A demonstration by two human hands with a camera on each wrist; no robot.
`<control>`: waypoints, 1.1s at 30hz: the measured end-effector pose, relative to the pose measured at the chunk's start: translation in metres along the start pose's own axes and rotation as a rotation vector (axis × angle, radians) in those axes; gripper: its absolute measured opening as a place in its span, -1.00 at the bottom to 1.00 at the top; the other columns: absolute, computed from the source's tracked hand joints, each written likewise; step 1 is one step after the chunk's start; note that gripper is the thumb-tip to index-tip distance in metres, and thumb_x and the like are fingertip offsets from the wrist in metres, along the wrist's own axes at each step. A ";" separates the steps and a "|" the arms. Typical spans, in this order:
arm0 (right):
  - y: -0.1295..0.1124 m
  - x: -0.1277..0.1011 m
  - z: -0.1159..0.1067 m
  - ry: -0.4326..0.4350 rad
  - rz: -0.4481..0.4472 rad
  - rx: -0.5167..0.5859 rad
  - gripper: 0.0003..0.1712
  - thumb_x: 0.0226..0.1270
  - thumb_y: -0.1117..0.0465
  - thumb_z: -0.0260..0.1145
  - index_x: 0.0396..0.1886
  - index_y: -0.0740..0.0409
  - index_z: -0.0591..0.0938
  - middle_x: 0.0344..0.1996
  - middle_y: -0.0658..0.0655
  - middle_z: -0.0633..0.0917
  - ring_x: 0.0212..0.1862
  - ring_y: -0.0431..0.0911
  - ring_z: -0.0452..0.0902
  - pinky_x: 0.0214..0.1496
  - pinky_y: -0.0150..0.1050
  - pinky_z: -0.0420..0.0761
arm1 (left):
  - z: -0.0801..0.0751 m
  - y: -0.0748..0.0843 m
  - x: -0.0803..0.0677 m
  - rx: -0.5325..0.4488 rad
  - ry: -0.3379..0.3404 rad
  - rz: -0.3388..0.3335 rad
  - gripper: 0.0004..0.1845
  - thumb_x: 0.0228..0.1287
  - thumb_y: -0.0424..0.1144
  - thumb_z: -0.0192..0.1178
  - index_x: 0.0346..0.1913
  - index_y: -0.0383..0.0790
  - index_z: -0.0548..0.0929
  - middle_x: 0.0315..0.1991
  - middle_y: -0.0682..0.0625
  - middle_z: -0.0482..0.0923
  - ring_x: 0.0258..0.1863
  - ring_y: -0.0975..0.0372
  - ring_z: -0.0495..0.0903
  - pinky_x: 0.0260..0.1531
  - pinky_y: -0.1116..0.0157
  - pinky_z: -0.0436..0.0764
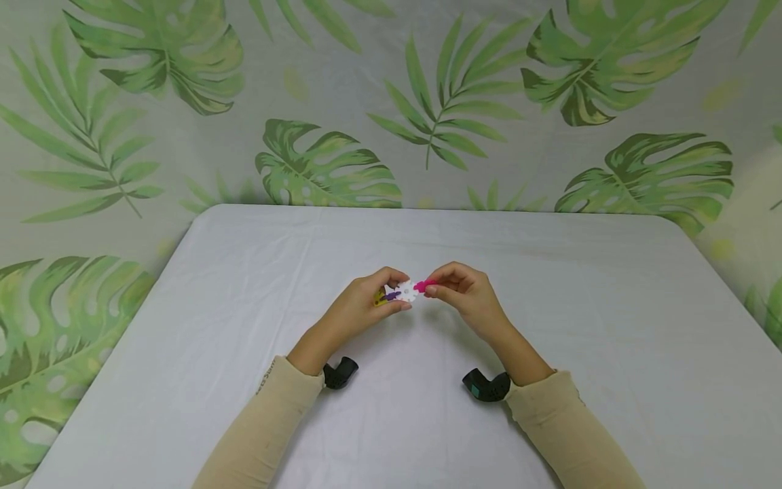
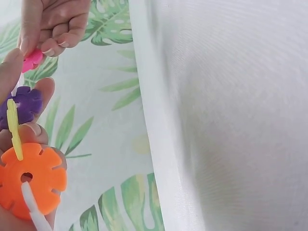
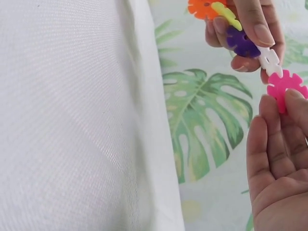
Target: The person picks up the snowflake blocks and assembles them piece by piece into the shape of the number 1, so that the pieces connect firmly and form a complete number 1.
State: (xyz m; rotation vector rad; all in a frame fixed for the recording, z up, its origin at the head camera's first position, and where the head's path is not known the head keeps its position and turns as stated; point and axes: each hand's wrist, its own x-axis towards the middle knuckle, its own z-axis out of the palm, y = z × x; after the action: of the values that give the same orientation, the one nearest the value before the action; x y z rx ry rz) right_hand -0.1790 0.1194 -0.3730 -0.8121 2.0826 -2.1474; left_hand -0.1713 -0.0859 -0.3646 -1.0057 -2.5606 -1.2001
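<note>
I see my left hand (image 1: 360, 309) held just above the middle of the white tabletop (image 1: 611, 326), its fingers (image 3: 255, 24) clamped on a chain of slotted discs (image 3: 240, 38): orange, yellow, purple, then white. My right hand (image 1: 467, 295) meets it, fingers (image 3: 296, 103) pinched on a pink disc (image 3: 284, 84) that touches the white disc (image 3: 268, 60) at the chain's end. A leaf-print cloth (image 1: 391, 95) hangs behind.

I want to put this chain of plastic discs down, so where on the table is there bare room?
Bare cloth lies all round on the table: wide patches left of the left hand, right of the right hand, and beyond both toward the far edge. The only crowded spot is mid-table, where both hands hold the disc chain.
</note>
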 end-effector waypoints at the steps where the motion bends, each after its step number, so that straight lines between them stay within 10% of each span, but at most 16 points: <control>1: 0.000 0.000 0.000 0.003 0.001 -0.003 -0.86 -0.03 0.42 0.20 -0.40 0.31 0.48 -0.43 0.21 0.54 -0.37 0.03 0.47 -0.24 -0.19 0.48 | 0.000 0.000 0.000 -0.003 0.000 0.002 -0.60 -0.06 -0.07 0.17 -0.12 -0.11 0.41 -0.28 0.17 0.46 -0.30 0.42 0.39 -0.35 0.48 0.41; 20: 0.000 -0.002 -0.005 -0.011 -0.004 -0.019 -0.90 -0.06 0.42 0.23 -0.45 0.32 0.54 -0.43 0.22 0.58 -0.37 0.05 0.51 -0.28 -0.18 0.49 | 0.001 0.003 -0.001 -0.022 0.037 0.045 -0.62 -0.12 -0.13 0.21 -0.16 -0.15 0.47 -0.34 0.13 0.46 -0.53 0.41 0.34 -0.54 0.50 0.39; 33: -0.012 -0.003 -0.002 -0.030 -0.013 -0.020 -0.90 -0.08 0.53 0.19 -0.47 0.45 0.52 -0.46 0.23 0.60 -0.38 0.01 0.52 -0.29 -0.20 0.50 | 0.001 0.007 -0.001 0.021 0.015 0.073 -0.62 -0.09 -0.10 0.18 -0.15 -0.18 0.48 -0.27 0.13 0.49 -0.31 0.42 0.41 -0.37 0.50 0.41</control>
State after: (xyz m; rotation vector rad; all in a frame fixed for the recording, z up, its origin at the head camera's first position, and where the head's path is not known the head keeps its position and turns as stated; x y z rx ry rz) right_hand -0.1731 0.1234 -0.3624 -0.8565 2.0941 -2.1107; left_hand -0.1663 -0.0826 -0.3607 -1.0719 -2.4965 -1.1552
